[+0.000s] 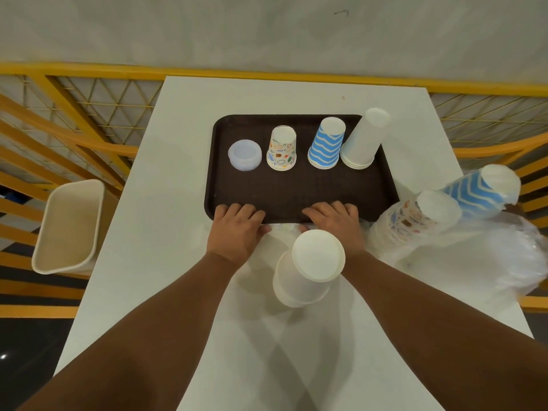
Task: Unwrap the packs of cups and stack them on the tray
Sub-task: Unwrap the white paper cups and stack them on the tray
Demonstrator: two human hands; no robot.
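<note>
White table [178,292] stands against a pale wall, with a yellow railing [89,143] behind and at both sides. On the table lies a dark brown tray [296,191] with rounded corners. Along its far side four small stacks stand upside down in one row: a low stack of clear lids [245,155] at the left, then a short stack of cups with colourful drawings [282,148], then a stack of blue and white wavy cups [326,143], then a taller stack of plain white cups [363,139] at the right edge of the tray.

The left hand [237,225] and the right hand [335,222] both hold the near rim of the tray, fingers laid on top of it and thumbs at the edge.

Just before the tray, between the two forearms, another stack of white cups [308,268] stands upside down on the table. To the right, beside the tray, a wrapped pack of patterned cups [415,218] and a wrapped pack of blue striped cups [480,192] lean in loose clear plastic wrapping [489,262].

A beige bin [69,226] stands to the left of the table, near the railing.
</note>
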